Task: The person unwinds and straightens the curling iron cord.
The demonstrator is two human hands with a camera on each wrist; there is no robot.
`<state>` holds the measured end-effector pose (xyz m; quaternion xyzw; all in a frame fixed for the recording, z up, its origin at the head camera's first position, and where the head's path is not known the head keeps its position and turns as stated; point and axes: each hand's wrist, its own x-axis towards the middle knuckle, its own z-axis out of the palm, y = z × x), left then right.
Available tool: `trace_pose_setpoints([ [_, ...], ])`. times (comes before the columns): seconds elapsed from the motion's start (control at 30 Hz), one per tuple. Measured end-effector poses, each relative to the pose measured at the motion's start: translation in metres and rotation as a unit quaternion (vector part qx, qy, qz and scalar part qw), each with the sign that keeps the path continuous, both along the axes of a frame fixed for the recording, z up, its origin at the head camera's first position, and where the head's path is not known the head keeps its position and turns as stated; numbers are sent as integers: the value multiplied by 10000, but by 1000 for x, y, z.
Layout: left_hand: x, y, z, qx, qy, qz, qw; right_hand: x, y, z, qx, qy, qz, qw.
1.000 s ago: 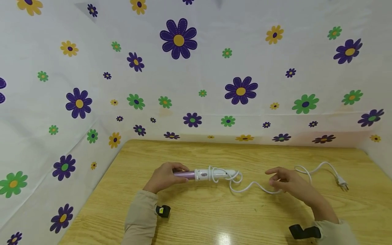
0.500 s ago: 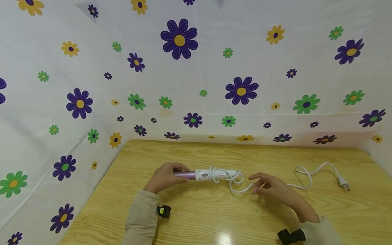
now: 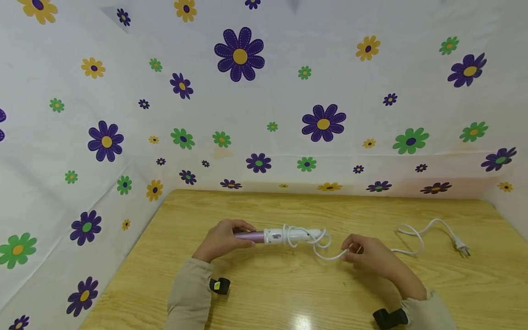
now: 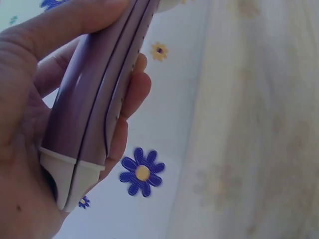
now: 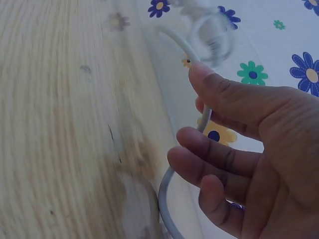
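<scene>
The left hand (image 3: 221, 239) gripped the iron (image 3: 272, 236) by its barrel (image 3: 252, 236), presumably for steadiness, handle (image 3: 300, 235) toward three o'clock; just beyond, the right hand (image 3: 373, 256) pinched the cord (image 3: 328, 259), presumably to control slack.

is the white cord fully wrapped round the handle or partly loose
Partly loose: loops of the cord circle the white handle, but the rest runs through the right hand to the plug.
</scene>
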<state>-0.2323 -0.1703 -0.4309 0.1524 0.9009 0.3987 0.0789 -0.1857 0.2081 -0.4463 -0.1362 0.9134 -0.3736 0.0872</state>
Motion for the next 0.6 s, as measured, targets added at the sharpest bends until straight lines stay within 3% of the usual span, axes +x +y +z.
trace_pose_setpoints([
  [0.2, 7, 7, 10, 501, -171, -544, 9971, 1, 4, -1, 607, 476, -640, 9950],
  [0.43, 9, 13, 13, 522, -104, -950, 9941, -1, 8, 3, 624, 903, -1247, 9861],
  [0.6, 9, 14, 12, 351, -76, -1025, 9941, 0, 14, 8, 413, 1216, -1638, 9781],
])
